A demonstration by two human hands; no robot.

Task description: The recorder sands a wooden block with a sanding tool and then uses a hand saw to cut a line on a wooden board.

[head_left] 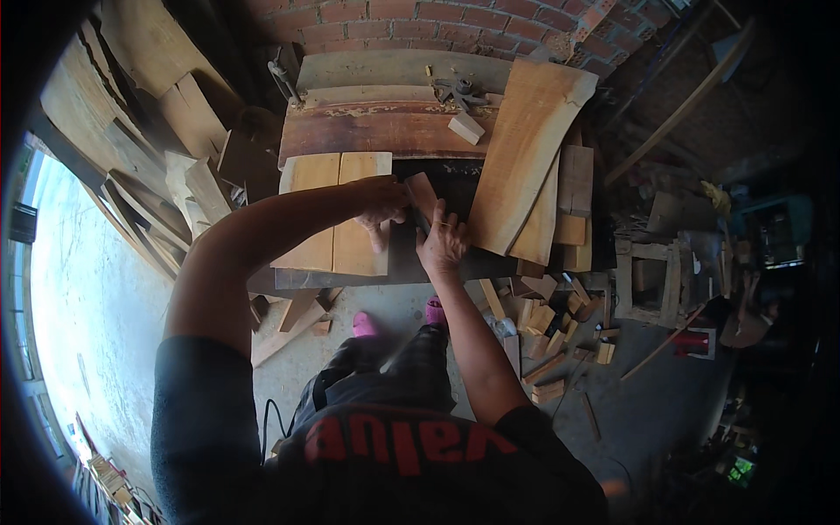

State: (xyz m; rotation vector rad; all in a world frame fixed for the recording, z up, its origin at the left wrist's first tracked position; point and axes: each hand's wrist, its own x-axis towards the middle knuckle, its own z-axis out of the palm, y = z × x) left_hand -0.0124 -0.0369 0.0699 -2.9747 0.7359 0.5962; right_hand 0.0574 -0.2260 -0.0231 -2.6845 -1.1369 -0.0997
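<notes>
My left hand point(381, 213) is at the right edge of a pair of pale boards point(306, 227) on the bench, its fingers curled at that edge and partly hidden, its thumb pointing down over the wood. Just to its right, my right hand point(442, 238) grips a small reddish-brown wood block point(419, 188), held slanted over the dark middle of the bench point(446, 175). A long live-edge board point(534, 131) lies at an angle on the bench to the right, over further planks point(577, 175).
A reddish plank point(367, 131), a black metal fitting point(459, 92) and a metal clamp point(284, 79) are at the back, before a brick wall point(437, 26). Boards lean at left point(131, 70). Offcuts point(534, 324) and a wooden frame point(652, 276) lie on the floor around my feet.
</notes>
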